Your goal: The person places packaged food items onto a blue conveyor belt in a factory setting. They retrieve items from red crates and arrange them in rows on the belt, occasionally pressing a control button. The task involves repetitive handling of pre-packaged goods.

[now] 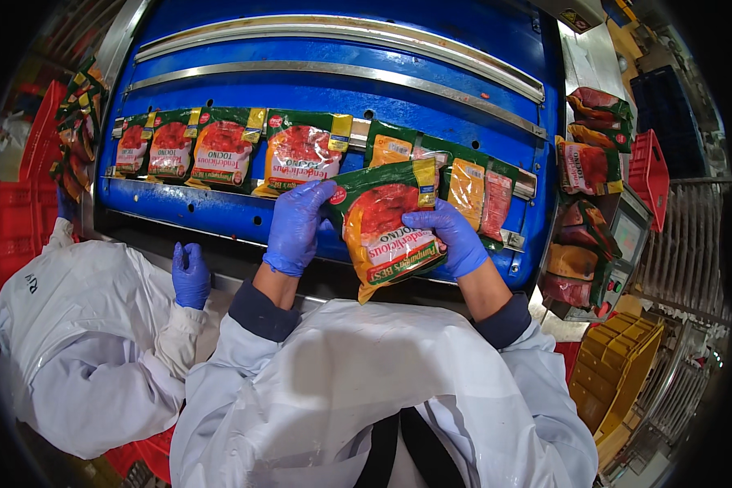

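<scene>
Both my hands wear blue gloves and hold one flat food pouch (pixel 386 230), green-edged with a red and orange front. My left hand (pixel 294 224) pinches its upper left corner. My right hand (pixel 451 236) grips its right edge. The pouch hangs tilted just above the near edge of a blue machine bed (pixel 317 89). Behind it, a row of like pouches (pixel 301 154) lies side by side across the bed, several of them running from far left to right.
A co-worker in a white coat stands at my left, one blue-gloved hand (pixel 190 275) on the machine's edge. More pouches pile at right (pixel 590 163) and far left (pixel 77 130). Red crates (pixel 16 220) stand left, a yellow crate (pixel 614 366) lower right.
</scene>
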The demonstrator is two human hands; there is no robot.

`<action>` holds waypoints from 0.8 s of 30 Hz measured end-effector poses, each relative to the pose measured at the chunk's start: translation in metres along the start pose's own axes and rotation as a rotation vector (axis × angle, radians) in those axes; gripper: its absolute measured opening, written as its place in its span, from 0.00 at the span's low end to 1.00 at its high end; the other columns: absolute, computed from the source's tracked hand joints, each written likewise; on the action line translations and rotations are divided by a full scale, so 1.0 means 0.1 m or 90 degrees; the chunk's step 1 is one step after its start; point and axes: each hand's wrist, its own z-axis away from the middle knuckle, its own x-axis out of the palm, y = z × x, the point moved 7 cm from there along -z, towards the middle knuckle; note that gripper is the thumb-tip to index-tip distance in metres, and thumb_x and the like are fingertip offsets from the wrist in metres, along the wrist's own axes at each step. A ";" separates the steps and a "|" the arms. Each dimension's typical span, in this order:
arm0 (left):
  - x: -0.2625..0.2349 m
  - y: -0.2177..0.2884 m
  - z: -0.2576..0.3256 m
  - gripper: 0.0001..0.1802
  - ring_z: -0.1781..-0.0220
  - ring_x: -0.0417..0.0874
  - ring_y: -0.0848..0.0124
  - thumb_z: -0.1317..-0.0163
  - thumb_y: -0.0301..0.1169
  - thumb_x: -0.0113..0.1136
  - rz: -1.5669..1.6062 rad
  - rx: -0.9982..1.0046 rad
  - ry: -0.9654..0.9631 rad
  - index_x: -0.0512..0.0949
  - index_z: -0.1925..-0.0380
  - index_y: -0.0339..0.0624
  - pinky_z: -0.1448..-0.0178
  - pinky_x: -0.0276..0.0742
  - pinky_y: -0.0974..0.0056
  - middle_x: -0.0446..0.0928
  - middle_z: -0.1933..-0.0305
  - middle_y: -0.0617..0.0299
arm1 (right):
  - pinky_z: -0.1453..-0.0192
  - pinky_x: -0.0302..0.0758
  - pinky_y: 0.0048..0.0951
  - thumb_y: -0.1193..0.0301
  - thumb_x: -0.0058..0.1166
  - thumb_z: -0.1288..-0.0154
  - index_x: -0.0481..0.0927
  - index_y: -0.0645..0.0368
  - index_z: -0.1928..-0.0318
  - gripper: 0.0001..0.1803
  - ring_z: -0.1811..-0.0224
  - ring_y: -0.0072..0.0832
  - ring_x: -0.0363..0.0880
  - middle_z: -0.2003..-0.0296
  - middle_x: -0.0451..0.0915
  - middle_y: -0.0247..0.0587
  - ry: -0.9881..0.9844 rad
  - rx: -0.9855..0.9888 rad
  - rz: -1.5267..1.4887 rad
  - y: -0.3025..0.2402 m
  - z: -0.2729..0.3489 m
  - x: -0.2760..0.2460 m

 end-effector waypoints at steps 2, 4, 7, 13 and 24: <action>-0.01 -0.01 0.00 0.08 0.74 0.78 0.80 0.43 0.29 0.56 0.015 -0.010 0.020 0.78 0.66 0.38 0.77 0.70 0.76 0.79 0.70 0.63 | 0.53 0.78 0.31 0.82 0.57 0.50 0.72 0.65 0.49 0.24 0.61 0.31 0.81 0.58 0.79 0.44 0.011 0.007 0.019 0.00 -0.04 -0.04; -0.02 -0.02 -0.02 0.08 0.74 0.77 0.80 0.43 0.29 0.56 0.002 -0.027 0.024 0.78 0.66 0.38 0.77 0.71 0.76 0.78 0.71 0.63 | 0.53 0.78 0.31 0.82 0.57 0.50 0.71 0.65 0.49 0.23 0.60 0.31 0.81 0.58 0.79 0.44 0.014 0.011 0.028 0.00 -0.08 -0.07; -0.16 -0.08 -0.14 0.07 0.74 0.78 0.80 0.42 0.29 0.56 0.038 0.012 0.016 0.78 0.67 0.39 0.76 0.72 0.76 0.77 0.71 0.64 | 0.52 0.77 0.31 0.81 0.57 0.48 0.72 0.65 0.50 0.22 0.59 0.31 0.81 0.58 0.79 0.43 0.020 -0.012 0.057 -0.10 -0.17 -0.03; -0.43 0.09 -0.22 0.07 0.74 0.79 0.75 0.40 0.28 0.53 -0.004 0.091 0.110 0.74 0.64 0.36 0.73 0.75 0.74 0.77 0.68 0.60 | 0.56 0.76 0.26 0.79 0.58 0.48 0.77 0.63 0.55 0.17 0.62 0.26 0.80 0.61 0.80 0.39 -0.007 -0.019 0.235 -0.37 -0.62 0.27; -0.97 0.34 0.04 0.07 0.74 0.79 0.74 0.37 0.26 0.49 -0.144 0.133 0.196 0.73 0.61 0.36 0.72 0.75 0.74 0.79 0.66 0.54 | 0.34 0.55 0.57 0.64 0.49 0.36 0.48 0.57 0.34 0.35 0.32 0.49 0.51 0.34 0.49 0.52 0.052 -0.543 -0.219 -3.07 -2.01 -0.35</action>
